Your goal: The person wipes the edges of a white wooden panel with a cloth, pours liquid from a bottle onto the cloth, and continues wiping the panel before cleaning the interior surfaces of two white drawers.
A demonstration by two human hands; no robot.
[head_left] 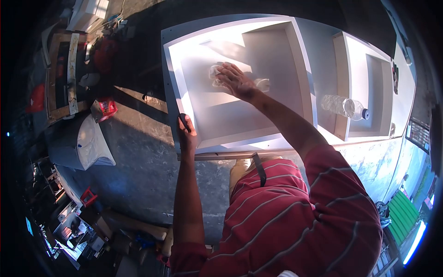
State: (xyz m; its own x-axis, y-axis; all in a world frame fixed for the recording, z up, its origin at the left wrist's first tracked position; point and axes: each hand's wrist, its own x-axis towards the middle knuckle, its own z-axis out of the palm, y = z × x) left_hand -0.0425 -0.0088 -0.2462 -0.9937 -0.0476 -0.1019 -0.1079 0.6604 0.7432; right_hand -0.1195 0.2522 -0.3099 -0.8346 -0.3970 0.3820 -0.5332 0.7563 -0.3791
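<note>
A white cabinet [302, 69] lies on its back with its open side up. Inside its large compartment, my right hand [235, 81] holds a crumpled white cloth [215, 73] down against the inner panel, fingers close together over it. Part of the cloth is hidden under the palm, and a loose end shows beyond the wrist. My left hand [187, 127] is closed around the cabinet's left edge, near the front corner, its fingertips partly in shadow.
A clear plastic bottle [344, 107] with a dark cap lies across the divider of the smaller compartment. On the floor to the left are a red packet [107, 108], a white sheet-like piece [94, 143] and a wooden frame [72, 74]. A small red stool [88, 197] stands lower left.
</note>
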